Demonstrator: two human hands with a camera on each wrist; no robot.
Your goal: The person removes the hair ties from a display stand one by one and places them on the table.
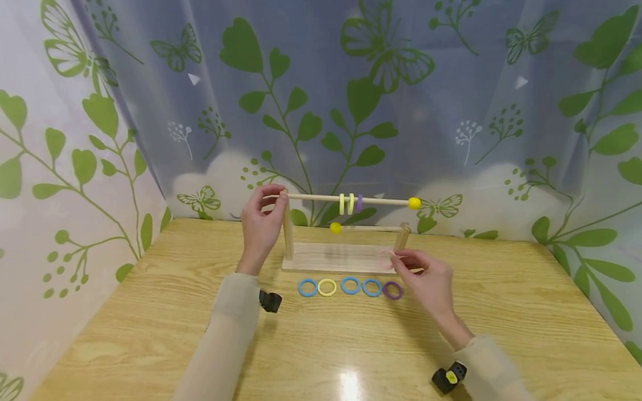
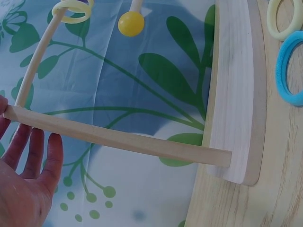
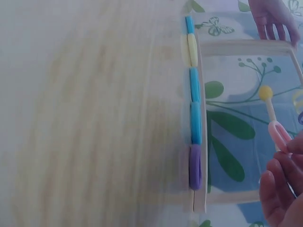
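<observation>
From my end, I have the left hand [image 1: 262, 225] at the top of the pale wooden left post [image 1: 288, 234], its thumb and fingers gripping the wood near where the slim upper dowel [image 1: 316, 197] joins. I read that as a steadying hold: the dowel is supported only at this end and runs right to a round yellow ball [image 1: 414, 203], so a nudge could rock the stand.

My right hand [image 1: 428, 281] pinches a thin pink ring [image 3: 274, 132] by its edge between thumb and fingers. The ring is held in the air near the shorter right post [image 1: 402, 236], on the near side of the lower dowel [image 1: 373, 229]. The two overlap in the right wrist view, but the head view shows the ring below the dowel, so I take it as not threaded. An edge pinch probably leaves the hole free to pass over a rod.

Two pale yellow rings [image 1: 342, 204] and a purple ring [image 1: 359, 204] hang around the upper dowel, its rod carrying them. In front of the flat wooden base [image 1: 311, 259], five rings lie on the wood-grain surface [image 1: 281, 345]: blue [image 1: 308, 295], yellow [image 1: 327, 294], blue, blue and dark purple [image 1: 393, 298], left to right, presumably lined up for easy picking.
</observation>
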